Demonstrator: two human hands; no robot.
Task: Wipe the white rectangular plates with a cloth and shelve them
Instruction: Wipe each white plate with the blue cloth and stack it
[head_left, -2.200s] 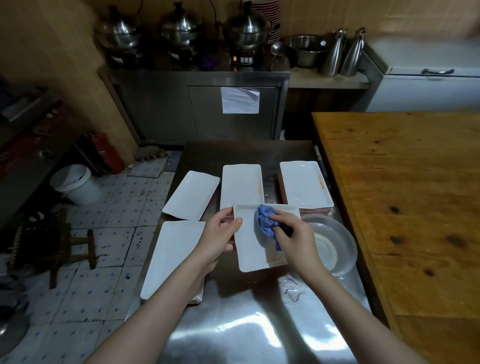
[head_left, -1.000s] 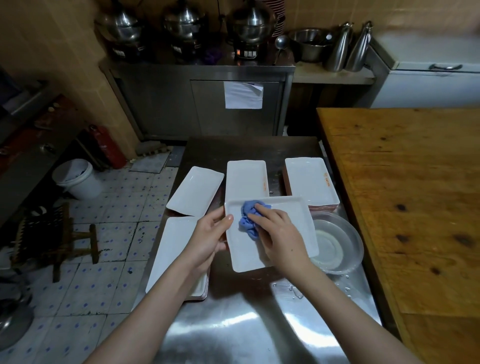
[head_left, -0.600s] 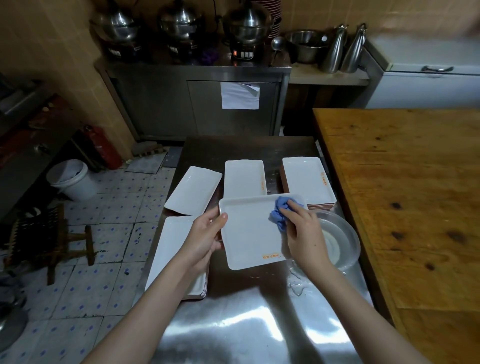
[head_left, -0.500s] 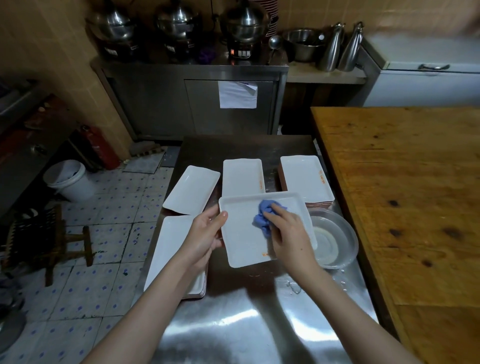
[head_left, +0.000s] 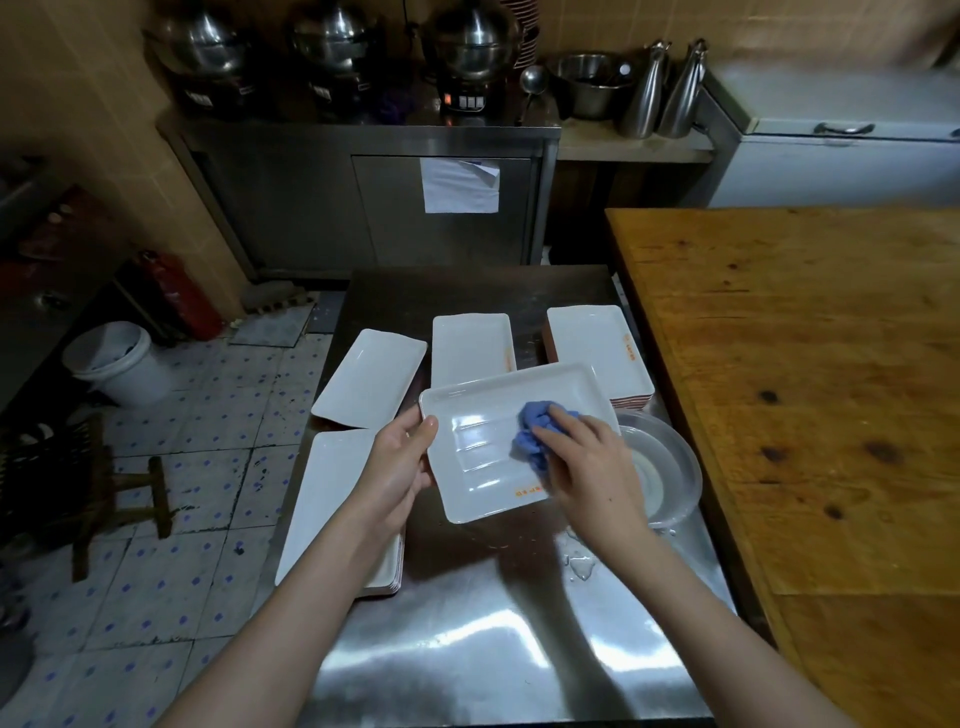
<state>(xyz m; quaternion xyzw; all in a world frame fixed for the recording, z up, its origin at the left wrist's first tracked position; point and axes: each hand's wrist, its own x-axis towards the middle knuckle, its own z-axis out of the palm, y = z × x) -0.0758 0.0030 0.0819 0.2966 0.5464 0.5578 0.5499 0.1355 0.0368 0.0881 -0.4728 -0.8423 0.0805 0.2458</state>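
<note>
The wood table (head_left: 805, 389) fills the right of the frame, and the steel table (head_left: 467, 649) runs just beside it through the lower centre. A cabinet (head_left: 311, 208) crosses the upper centre, with three pots (head_left: 470, 47) on top.

White plates lie on the steel table:
- a left stack (head_left: 332, 499) at centre left
- an angled plate (head_left: 371, 382) above it, jutting past the table's left edge
- a middle plate (head_left: 470, 343) higher up
- a right stack (head_left: 592, 348) beside the middle plate

The plate (head_left: 478, 452) being wiped sits at the centre of the frame, held tilted over the steel table. Its far edge overlaps the middle plate and the right stack, and an orange mark shows near its lower edge. A clear bowl (head_left: 670, 467) stands to its right, partly hidden. A white bucket (head_left: 114, 364) stands on the tiled floor at centre left.

The left hand (head_left: 400, 462) grips the plate's left edge, thumb on the rim and fingers curled underneath. The right hand (head_left: 587, 467) curls over a bunched blue cloth (head_left: 535, 431) and presses it onto the plate's right half. Water drops (head_left: 579, 564) lie on the steel just below the right wrist
</note>
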